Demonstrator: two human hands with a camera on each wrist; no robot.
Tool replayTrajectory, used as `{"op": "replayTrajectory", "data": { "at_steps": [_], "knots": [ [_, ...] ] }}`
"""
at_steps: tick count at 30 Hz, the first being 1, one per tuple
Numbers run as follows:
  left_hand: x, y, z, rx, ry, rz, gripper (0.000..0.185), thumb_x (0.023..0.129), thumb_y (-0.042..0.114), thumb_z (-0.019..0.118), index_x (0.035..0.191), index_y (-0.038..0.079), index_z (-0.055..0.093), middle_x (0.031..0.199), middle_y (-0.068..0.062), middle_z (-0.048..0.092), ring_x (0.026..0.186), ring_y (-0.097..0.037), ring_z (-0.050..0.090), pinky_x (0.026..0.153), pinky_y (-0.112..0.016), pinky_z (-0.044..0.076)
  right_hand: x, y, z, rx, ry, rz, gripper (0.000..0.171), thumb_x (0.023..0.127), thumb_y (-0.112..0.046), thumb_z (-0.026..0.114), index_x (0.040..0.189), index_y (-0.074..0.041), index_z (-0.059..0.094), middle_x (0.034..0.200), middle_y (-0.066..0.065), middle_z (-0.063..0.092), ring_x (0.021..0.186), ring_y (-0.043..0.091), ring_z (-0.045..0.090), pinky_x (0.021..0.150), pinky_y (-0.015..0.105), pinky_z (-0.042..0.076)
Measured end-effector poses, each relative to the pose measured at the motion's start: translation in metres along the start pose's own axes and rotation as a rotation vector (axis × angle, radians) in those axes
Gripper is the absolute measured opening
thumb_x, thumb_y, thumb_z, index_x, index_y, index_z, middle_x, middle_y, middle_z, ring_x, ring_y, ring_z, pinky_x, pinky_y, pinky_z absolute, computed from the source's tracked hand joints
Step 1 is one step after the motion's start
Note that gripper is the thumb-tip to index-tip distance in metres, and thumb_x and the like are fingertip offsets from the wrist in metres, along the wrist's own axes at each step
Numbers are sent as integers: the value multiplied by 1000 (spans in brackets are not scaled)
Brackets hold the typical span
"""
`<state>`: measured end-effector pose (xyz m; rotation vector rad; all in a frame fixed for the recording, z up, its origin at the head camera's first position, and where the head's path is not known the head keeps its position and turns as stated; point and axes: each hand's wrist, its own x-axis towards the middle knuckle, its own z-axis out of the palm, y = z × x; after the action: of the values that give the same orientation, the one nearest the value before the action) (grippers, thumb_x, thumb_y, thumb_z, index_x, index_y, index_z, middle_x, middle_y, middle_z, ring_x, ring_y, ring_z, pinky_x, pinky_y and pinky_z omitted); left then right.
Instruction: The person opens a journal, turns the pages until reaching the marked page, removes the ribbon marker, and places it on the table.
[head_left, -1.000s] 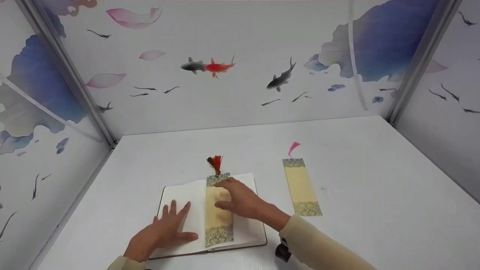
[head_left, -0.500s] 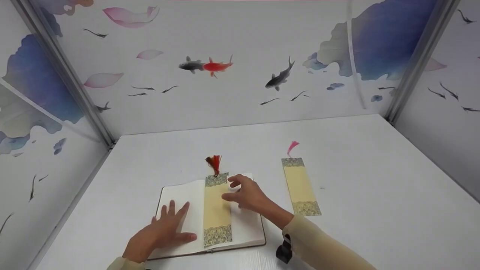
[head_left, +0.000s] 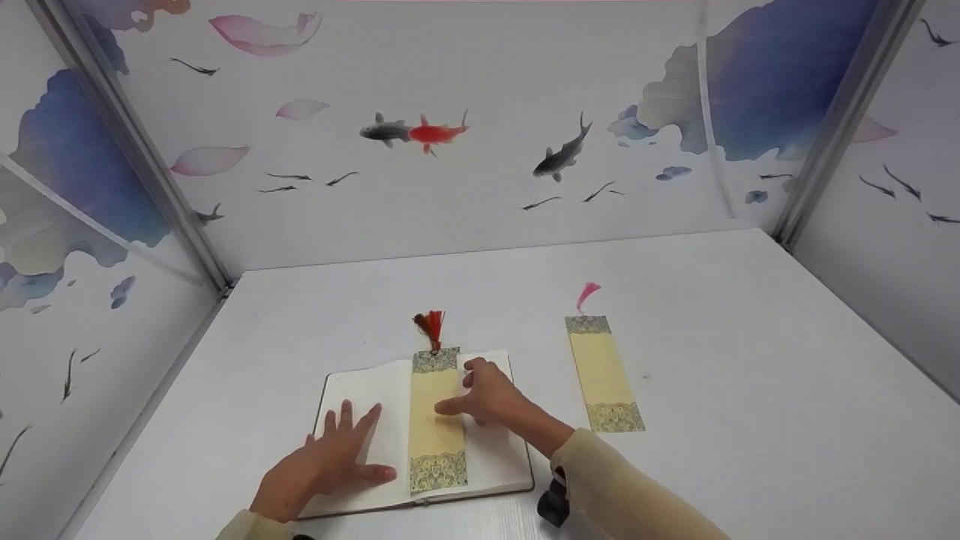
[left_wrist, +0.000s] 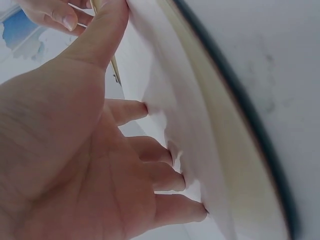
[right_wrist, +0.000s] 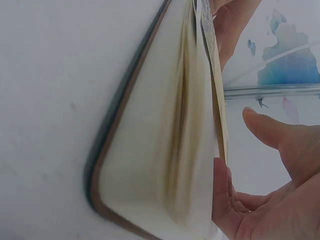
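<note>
An open notebook [head_left: 390, 386] with blank pages lies on the table. Along its middle rests a yellow bookmark [head_left: 431, 431] with lace-patterned ends, its red and brown tassel [head_left: 431, 328] reaching past the top edge. With spread fingers, my left hand [head_left: 326, 461] presses on the left page; in the left wrist view its fingertips touch the paper. Over the right page is my right hand [head_left: 491, 397], its thumb above the bookmark and its fingers bent. The right wrist view has that thumb [right_wrist: 267, 130] raised apart from the fingers, which are at the page; nothing is pinched there.
To the right of the notebook, a second yellow bookmark [head_left: 606, 371] with a pink tassel [head_left: 588, 295] lies flat on the white table [head_left: 735, 360]. Walls [head_left: 480, 202] painted with fish and petals enclose the back and sides.
My right hand has drawn back to the right from the upper part of the bookmark, then dipped slightly. The left hand and the bookmarks stay where they were.
</note>
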<state>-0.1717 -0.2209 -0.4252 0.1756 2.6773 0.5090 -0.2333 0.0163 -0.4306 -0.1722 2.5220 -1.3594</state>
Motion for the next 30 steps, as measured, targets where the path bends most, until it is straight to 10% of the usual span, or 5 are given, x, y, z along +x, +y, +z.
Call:
{"op": "replayTrajectory", "data": {
  "at_steps": [8, 15, 30],
  "knots": [
    [4, 3, -4, -4, -7, -1, 107, 79, 58, 76, 158, 5, 26, 157, -45, 3, 144, -66, 4, 110, -80, 15, 0, -7, 5, -106, 10, 42, 75, 73, -33, 91, 125, 3, 52, 116, 15, 63, 82, 22, 60, 71, 34, 50],
    [10, 11, -2, 24, 40, -31, 102, 80, 59, 75, 153, 1, 33, 154, -48, 13, 142, -68, 13, 109, -78, 23, -2, -11, 8, -219, 54, 18, 66, 65, -27, 94, 109, -2, 52, 96, 9, 61, 82, 22, 55, 75, 41, 47],
    [10, 14, -6, -45, 18, -3, 109, 79, 54, 80, 152, -7, 27, 158, -44, 3, 145, -65, 4, 110, -78, 19, -1, -4, -6, -105, -8, -31, 61, 75, -4, 84, 126, 2, 52, 110, 20, 65, 95, 26, 62, 83, 42, 54]
  ]
}}
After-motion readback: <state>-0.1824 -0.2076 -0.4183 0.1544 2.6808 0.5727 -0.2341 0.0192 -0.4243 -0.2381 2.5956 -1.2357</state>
